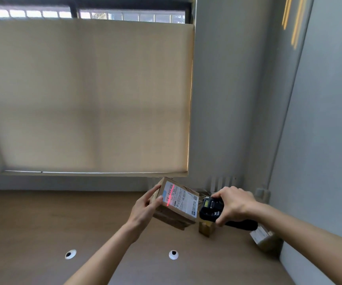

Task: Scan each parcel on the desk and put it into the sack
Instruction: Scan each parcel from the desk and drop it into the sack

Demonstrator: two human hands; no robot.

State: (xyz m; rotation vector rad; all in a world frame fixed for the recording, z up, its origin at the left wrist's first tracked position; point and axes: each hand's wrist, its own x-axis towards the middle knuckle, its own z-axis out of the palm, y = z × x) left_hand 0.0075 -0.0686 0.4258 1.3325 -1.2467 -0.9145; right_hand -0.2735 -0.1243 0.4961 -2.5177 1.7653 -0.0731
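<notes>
- Single head-worn wide-angle view, looking forward and slightly down over the desk (42, 223) toward the window blind (88, 95).
- Both forearms enter from the bottom edge, hands close to the lens.

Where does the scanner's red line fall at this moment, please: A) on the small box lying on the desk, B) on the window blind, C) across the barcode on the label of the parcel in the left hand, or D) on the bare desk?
C: the red line crosses the barcode on the white label of the parcel that the left hand holds up, while the right hand aims the scanner at it.
</notes>
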